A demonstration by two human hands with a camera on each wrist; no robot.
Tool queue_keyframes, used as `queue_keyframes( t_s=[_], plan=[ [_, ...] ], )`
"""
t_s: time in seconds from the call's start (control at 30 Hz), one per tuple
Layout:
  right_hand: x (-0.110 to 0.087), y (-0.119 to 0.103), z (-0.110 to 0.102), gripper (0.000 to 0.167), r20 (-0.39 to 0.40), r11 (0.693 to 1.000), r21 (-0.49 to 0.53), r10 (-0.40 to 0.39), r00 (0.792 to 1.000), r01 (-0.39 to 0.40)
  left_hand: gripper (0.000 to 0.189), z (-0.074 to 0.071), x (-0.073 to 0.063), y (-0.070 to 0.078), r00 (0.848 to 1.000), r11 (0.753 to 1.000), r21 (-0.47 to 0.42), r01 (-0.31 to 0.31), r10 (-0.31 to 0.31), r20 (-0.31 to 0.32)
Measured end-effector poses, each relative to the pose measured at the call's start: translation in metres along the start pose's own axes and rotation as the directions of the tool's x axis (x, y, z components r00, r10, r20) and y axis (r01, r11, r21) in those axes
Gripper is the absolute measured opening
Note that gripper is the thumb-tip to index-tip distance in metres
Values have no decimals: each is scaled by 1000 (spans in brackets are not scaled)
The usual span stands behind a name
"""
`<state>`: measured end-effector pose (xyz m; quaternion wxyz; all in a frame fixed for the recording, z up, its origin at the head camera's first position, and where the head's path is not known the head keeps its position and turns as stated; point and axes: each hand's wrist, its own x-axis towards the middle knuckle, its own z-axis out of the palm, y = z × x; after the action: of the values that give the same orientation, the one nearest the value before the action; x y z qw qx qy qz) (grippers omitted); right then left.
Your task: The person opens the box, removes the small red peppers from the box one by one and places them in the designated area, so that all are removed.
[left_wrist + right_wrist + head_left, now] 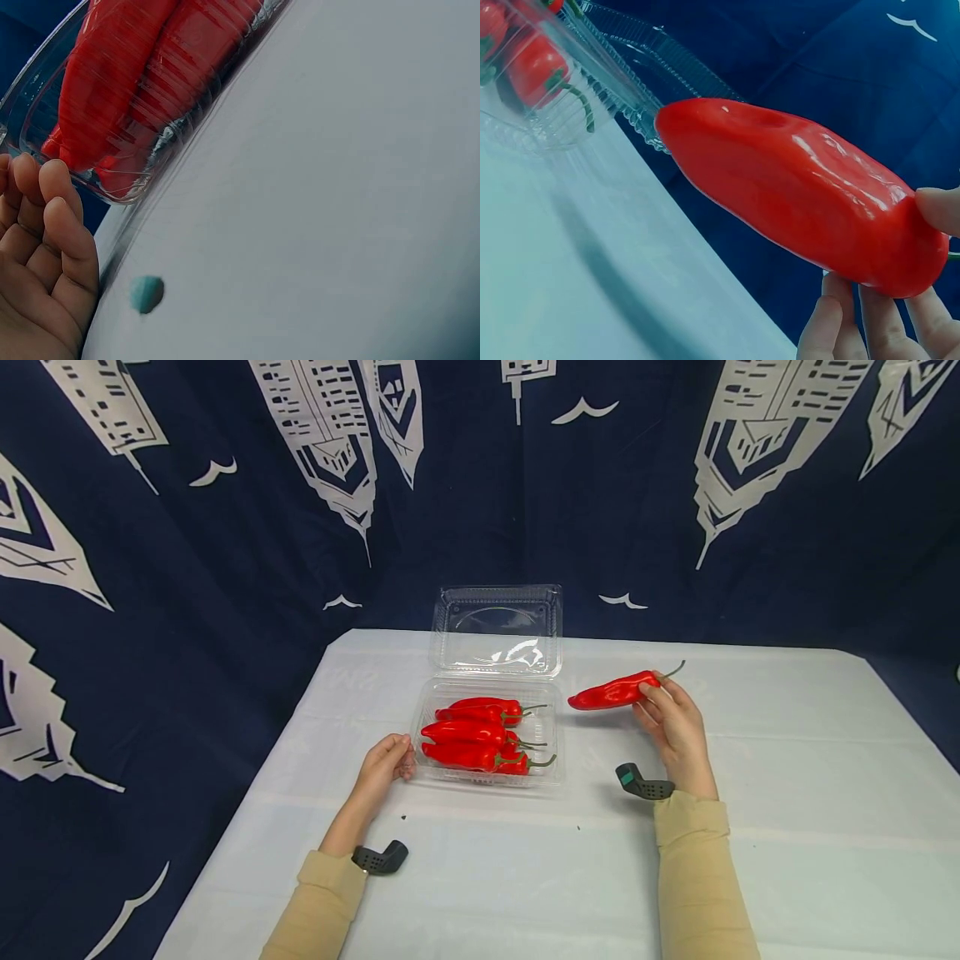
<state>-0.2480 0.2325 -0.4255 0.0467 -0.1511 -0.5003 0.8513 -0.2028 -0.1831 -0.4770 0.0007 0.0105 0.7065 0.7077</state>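
Observation:
A red pepper (613, 692) with a green stem is held by my right hand (675, 727) above the table, to the right of a clear plastic clamshell container (551, 772). Thumb and fingers pinch this pepper (795, 195) near its stem end in the right wrist view; its tip points toward the container. Several more red peppers (465, 732) lie inside the container's base, stems to the right. Its clear lid (495, 631) stands raised at the back. My left hand (386, 762) grips the base's left edge, fingers curled; the thumb is out of sight in the left wrist view.
A white cloth covers the table (480, 893). Behind it hangs a dark blue curtain (525, 527) with white building patterns. Small dark specks lie on the cloth near the front. Each wrist wears a black camera mount (381, 857).

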Motion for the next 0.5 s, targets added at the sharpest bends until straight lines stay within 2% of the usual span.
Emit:
queue_keyframes(
  t_s=[0.17,0.5],
  plan=[
    [-8,-4,6,77,11,999,45,23,1000,-24,24,0,0,0,1000,1000,-3,1,-1,2],
    [-7,2,9,75,5,999,30,19,1000,-19,29,0,-1,2,1000,1000,16,1,-1,4]
  ],
)
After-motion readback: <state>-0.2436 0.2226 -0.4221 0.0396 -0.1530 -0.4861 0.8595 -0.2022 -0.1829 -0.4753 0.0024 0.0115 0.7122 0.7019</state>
